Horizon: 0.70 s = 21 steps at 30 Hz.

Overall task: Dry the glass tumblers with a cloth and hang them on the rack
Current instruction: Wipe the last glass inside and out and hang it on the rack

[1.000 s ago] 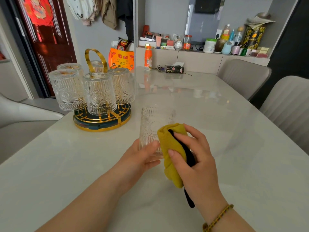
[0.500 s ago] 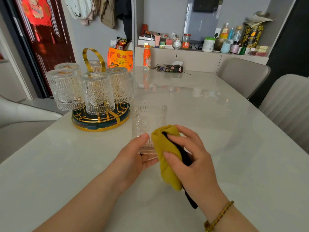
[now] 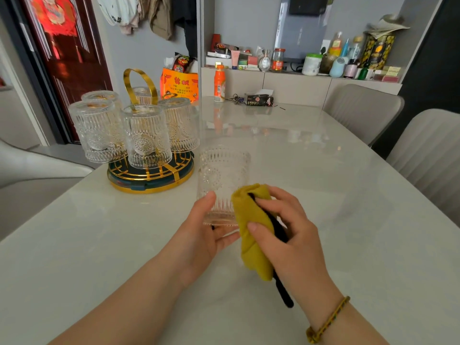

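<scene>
A clear embossed glass tumbler (image 3: 221,175) is held just above the white table, its base toward me. My left hand (image 3: 201,235) grips it at the base, thumb on its left side. My right hand (image 3: 286,227) presses a folded yellow cloth (image 3: 251,220) with a black edge against the tumbler's right side. To the left stands the round rack (image 3: 151,180) with a gold rim and gold loop handle. Several matching tumblers (image 3: 146,135) hang upside down on it.
The white marble table (image 3: 323,195) stretches ahead. At its far end are an orange bottle (image 3: 219,83), keys and a dark tissue pack (image 3: 258,99). Two grey chairs (image 3: 363,110) stand along the right side. A cluttered shelf runs behind.
Both hands have lifted the tumbler and cloth slightly up and to the left, nearer the rack. The grip on each is unchanged.
</scene>
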{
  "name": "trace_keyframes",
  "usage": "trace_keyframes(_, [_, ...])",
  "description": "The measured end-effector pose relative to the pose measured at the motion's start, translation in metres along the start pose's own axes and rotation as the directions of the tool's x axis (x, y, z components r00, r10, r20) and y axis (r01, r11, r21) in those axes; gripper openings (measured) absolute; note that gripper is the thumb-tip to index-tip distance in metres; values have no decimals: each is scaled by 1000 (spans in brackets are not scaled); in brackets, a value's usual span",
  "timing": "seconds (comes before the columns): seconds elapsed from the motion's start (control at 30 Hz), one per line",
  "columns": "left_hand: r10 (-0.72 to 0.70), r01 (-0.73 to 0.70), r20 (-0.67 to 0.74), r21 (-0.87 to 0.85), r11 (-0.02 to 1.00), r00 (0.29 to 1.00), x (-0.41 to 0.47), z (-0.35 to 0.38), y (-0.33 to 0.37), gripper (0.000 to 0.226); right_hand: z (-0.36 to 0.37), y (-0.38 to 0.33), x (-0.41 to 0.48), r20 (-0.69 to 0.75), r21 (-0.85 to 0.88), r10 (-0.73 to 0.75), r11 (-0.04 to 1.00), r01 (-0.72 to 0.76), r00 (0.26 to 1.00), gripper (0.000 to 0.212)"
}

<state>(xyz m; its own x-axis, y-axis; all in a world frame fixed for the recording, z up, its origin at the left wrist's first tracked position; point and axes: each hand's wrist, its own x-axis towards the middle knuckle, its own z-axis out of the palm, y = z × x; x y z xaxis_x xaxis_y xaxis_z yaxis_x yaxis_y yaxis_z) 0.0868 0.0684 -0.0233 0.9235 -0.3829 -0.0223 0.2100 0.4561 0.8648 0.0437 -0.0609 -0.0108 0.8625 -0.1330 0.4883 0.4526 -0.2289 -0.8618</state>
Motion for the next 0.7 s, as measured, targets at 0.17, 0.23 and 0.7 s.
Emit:
trace_keyframes(0.17, [56, -56, -9, 59, 997, 998, 0, 1, -3, 25, -3, -3, -1, -56, -37, -84, 996, 82, 995, 31])
trace_keyframes(0.23, [55, -56, 27, 54, 997, 998, 0, 0, -3, 39, -6, 0, 4, -129, 69, 70, 996, -62, 989, 23])
trace_keyframes(0.7, [69, -74, 35, 160, 984, 997, 2, -1, -2, 59, -2, 5, 2, -140, 175, 191, 971, -166, 971, 22])
